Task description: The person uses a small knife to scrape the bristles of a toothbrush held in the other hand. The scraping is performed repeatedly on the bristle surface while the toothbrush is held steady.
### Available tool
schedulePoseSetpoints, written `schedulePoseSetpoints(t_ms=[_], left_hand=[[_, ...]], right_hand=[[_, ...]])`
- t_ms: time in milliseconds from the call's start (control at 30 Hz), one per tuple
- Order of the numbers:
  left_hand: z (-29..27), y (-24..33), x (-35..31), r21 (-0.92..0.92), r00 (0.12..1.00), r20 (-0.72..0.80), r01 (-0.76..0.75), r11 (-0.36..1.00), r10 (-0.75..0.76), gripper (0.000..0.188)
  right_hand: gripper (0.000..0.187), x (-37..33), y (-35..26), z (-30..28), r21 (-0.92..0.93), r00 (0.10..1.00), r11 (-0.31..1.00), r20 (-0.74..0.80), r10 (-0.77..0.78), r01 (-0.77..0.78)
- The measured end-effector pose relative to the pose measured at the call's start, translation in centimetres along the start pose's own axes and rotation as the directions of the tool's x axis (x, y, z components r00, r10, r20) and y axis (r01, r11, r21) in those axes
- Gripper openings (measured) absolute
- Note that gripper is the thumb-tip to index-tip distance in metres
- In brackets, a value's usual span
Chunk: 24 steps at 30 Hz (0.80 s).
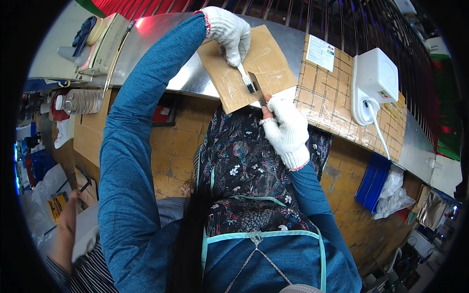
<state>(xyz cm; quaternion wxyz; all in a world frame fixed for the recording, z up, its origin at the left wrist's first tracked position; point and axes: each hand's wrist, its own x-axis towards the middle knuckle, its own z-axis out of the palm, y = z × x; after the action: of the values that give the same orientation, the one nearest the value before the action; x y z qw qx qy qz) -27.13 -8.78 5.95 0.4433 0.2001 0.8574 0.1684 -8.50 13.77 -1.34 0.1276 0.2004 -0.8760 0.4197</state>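
My left hand (231, 38), in a white knit glove with a red edge, is closed on a toothbrush (243, 74). The brush's head, with white and dark bristles, points toward me over a brown cardboard sheet (269, 57) covered with clear tape. A thin, flat metal blade (255, 83) is pinched between the bare fingertips of my right hand (287, 128), which wears a white glove. The blade lies close beside the bristles; whether they touch, I cannot tell. The cardboard rests on the metal bench, its near corner reaching past the edge.
Right of the sheet, taped cardboard (328, 97) covers the metal bench (181, 78), bearing a printed sheet (320, 52) and a white device with a cable (375, 80). Metal bars stand behind. A clear bottle (80, 101) is at left. Another person's arm (66, 234) shows lower left.
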Motion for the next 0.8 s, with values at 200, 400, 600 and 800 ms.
schedulePoseSetpoints(t_ms=[200, 400, 600, 800], left_hand=[[0.11, -0.16, 0.03, -0.017, 1.0, -0.01, -0.006, 1.0, 0.006, 0.036], [0.16, -0.11, -0.25, -0.019, 0.999, -0.017, -0.033, 0.999, 0.033, 0.035], [0.11, 0.0, -0.43, 0.009, 0.999, -0.013, -0.044, 0.999, 0.044, 0.035], [0.08, -0.32, -0.23, -0.01, 0.997, 0.006, -0.078, 0.997, 0.078, 0.033]], right_hand=[[0.029, 0.01, -0.02, -0.23, 0.034, 0.999, 0.999, 0.013, 0.036, -0.036], [0.028, -0.09, 0.14, -0.44, 0.005, 0.995, 0.998, 0.077, 0.056, -0.057], [0.028, -0.14, 0.42, 0.06, 0.028, 0.999, 0.999, -0.009, -0.032, 0.032], [0.029, -0.03, 0.05, -0.22, 0.022, 0.999, 1.0, 0.037, -0.008, 0.008]])
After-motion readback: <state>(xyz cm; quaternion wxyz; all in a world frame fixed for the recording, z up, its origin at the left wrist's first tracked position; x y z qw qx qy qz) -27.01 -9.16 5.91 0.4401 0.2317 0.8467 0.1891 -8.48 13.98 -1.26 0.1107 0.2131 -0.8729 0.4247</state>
